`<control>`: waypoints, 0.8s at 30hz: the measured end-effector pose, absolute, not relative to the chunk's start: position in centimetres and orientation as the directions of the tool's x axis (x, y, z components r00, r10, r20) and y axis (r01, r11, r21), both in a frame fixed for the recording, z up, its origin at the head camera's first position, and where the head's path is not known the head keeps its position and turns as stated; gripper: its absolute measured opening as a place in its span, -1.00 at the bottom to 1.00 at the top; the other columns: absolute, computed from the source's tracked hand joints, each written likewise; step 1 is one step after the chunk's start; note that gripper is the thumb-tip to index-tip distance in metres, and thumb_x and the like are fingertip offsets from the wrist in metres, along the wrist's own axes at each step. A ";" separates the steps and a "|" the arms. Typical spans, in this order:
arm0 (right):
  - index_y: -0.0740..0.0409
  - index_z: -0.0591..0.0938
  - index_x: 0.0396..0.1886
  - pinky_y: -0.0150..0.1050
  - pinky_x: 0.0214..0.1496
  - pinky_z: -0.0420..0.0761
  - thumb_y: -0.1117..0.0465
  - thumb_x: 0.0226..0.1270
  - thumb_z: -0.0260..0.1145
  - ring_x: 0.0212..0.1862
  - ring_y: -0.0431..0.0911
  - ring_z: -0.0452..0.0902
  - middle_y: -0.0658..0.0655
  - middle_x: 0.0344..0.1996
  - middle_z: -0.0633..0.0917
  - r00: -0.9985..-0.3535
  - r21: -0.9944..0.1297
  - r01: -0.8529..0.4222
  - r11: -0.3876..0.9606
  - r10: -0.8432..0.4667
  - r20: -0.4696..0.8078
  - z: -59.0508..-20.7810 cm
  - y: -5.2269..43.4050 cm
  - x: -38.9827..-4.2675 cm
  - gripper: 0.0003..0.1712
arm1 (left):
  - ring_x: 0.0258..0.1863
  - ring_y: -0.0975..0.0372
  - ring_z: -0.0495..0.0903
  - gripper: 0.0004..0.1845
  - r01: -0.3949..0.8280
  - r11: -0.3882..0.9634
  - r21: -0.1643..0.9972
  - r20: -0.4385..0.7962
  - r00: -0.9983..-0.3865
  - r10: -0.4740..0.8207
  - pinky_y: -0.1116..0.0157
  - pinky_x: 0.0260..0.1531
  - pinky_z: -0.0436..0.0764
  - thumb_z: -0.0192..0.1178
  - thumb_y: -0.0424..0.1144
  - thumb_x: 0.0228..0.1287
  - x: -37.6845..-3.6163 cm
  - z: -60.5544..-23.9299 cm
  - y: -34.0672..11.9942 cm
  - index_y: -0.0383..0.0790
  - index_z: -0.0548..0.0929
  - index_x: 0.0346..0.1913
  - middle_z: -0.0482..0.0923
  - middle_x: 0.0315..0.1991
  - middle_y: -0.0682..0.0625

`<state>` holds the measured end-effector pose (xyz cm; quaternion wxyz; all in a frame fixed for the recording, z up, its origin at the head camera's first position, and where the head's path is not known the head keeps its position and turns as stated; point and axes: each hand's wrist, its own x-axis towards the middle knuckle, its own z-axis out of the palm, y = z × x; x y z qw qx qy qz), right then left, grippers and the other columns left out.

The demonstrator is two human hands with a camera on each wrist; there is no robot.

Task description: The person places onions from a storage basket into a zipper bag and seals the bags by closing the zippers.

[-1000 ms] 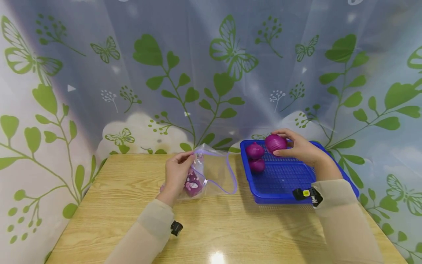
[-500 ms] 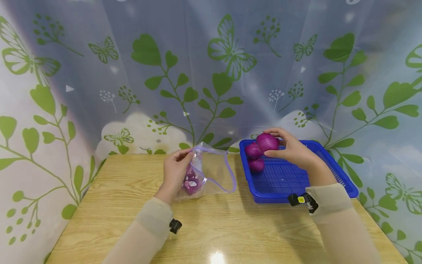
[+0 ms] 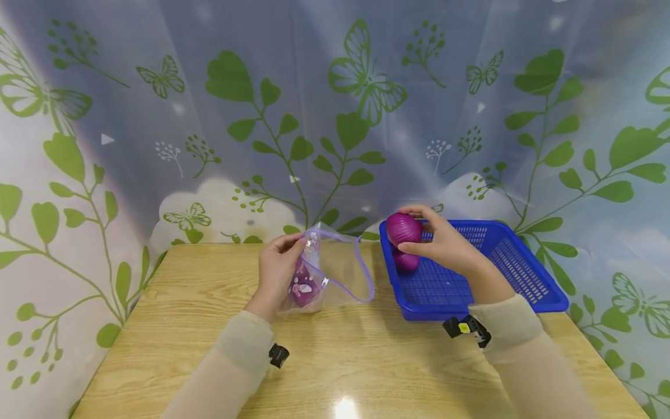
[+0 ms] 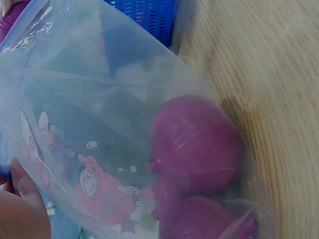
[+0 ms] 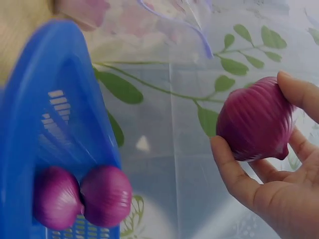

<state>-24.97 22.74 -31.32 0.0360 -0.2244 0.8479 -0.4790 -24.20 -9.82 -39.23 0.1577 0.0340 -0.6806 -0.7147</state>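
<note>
In my right hand point(image 3: 445, 244) I grip a red onion point(image 5: 256, 119), fingers and thumb around its sides, over the left end of a blue basket point(image 3: 523, 244). Two more red onions lie in that basket; the right wrist view shows one onion point(image 5: 59, 198) touching another onion point(image 5: 106, 196). My left hand point(image 3: 277, 270) pinches the rim of a clear zip bag point(image 3: 342, 270) with a purple edge, and its mouth gapes toward the basket. Inside the bag, purple onions point(image 4: 197, 144) sit at the bottom, seen through the printed plastic in the left wrist view.
Both things stand on a wooden table point(image 3: 324, 361), the basket to the right of the bag. Behind the table hangs a leaf-and-butterfly printed cloth point(image 3: 303, 116). A dark strap device point(image 3: 468, 330) sits on my right wrist and a small black one point(image 3: 278, 355) on my left.
My right hand has carried the gripped onion leftward across the basket, from beside the two onions to over its left rim. My left hand and the bag have stayed nearly still.
</note>
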 end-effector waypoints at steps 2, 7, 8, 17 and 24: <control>0.06 0.30 0.43 0.01 0.10 0.63 0.22 0.29 0.47 0.27 0.22 0.37 0.21 0.34 0.33 -0.897 -0.833 -0.347 0.430 -0.413 0.160 -31.5 22.3 -24.9 -0.22 | -0.26 0.27 0.63 -0.78 0.182 -0.026 0.983 0.168 -0.948 -0.271 0.47 -0.23 0.64 0.38 -0.30 0.29 -24.3 -39.1 -9.8 -0.28 0.76 -0.03 0.71 -0.10 -0.17; 0.05 0.32 0.41 -0.01 0.07 0.65 0.21 0.27 0.49 0.27 0.20 0.38 0.19 0.35 0.33 -0.890 -0.826 -0.370 0.425 -0.416 0.184 -31.5 21.4 -24.8 -0.22 | -0.27 0.26 0.62 -0.79 0.202 -0.036 0.979 0.185 -0.944 -0.273 0.47 -0.23 0.65 0.36 -0.34 0.29 -24.4 -38.9 -9.7 -0.30 0.75 -0.05 0.70 -0.13 -0.18; 0.05 0.32 0.41 -0.04 0.06 0.66 0.21 0.27 0.49 0.25 0.19 0.39 0.19 0.35 0.34 -0.888 -0.827 -0.373 0.421 -0.421 0.186 -31.5 21.3 -24.7 -0.22 | -0.28 0.27 0.62 -0.79 0.209 -0.040 0.977 0.190 -0.943 -0.274 0.48 -0.24 0.64 0.36 -0.35 0.29 -24.4 -38.9 -9.7 -0.32 0.75 -0.05 0.70 -0.14 -0.18; 0.03 0.34 0.39 -0.11 -0.04 0.70 0.28 0.25 0.49 0.12 0.18 0.52 0.26 0.25 0.44 -0.849 -0.840 -0.409 0.356 -0.485 0.208 -31.5 19.8 -24.0 -0.24 | -0.30 0.30 0.61 -0.79 0.217 -0.060 0.974 0.193 -0.942 -0.273 0.49 -0.28 0.64 0.37 -0.36 0.28 -24.5 -38.8 -9.3 -0.35 0.75 -0.06 0.71 -0.17 -0.12; -0.01 0.36 0.37 -0.09 -0.02 0.69 0.26 0.24 0.50 0.09 0.17 0.55 0.26 0.24 0.44 -0.836 -0.842 -0.415 0.345 -0.510 0.203 -31.8 18.6 -23.7 -0.24 | -0.29 0.32 0.63 -0.79 0.224 -0.061 0.973 0.199 -0.942 -0.270 0.48 -0.25 0.65 0.35 -0.37 0.29 -24.5 -39.0 -9.3 -0.36 0.75 -0.05 0.72 -0.15 -0.14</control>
